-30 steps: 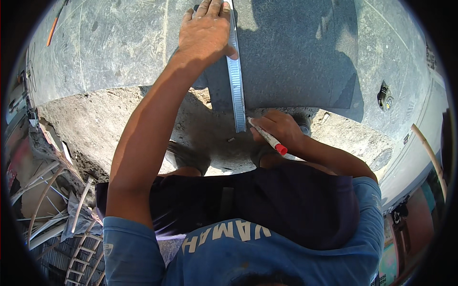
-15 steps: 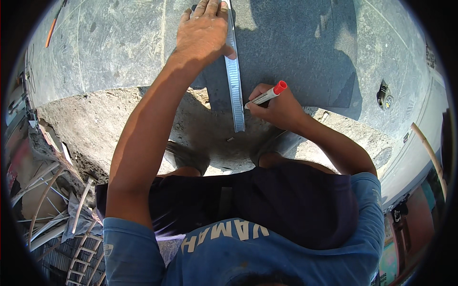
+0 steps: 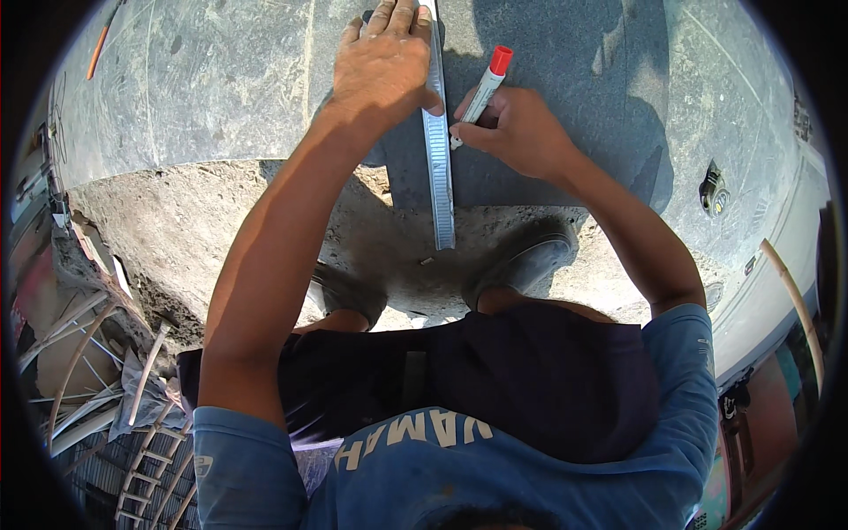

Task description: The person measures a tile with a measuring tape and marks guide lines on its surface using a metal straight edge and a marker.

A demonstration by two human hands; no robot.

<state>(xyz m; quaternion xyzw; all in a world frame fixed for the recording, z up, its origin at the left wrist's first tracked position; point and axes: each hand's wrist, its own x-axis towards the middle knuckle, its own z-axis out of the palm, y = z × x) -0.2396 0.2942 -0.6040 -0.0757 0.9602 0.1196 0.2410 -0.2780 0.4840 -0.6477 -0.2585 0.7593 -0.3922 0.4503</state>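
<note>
A ribbed silver metal strip [image 3: 439, 181] lies lengthwise over a dark grey sheet [image 3: 411, 184], its near end reaching past the sheet's edge. My left hand [image 3: 384, 66] rests flat on the strip's upper part, fingers stretched forward and thumb laid across the metal. In my right hand [image 3: 526, 132] is a white marker [image 3: 480, 100], its red end pointing up and away. The marker's tip touches or nearly touches the sheet, just beside the strip's right edge.
Rough sandy ground [image 3: 203, 203] and my dark boots [image 3: 526, 265] are below the sheet. A black-and-yellow object [image 3: 714, 190] sits at the right. An orange-handled tool [image 3: 97, 51] lies far left. Sticks and a ladder [image 3: 146, 468] are at lower left; a pole [image 3: 798, 305] leans at right.
My right hand has moved the marker away from me along the strip, from near the sheet's edge. The marker now stands more upright. My left hand stays on the strip.
</note>
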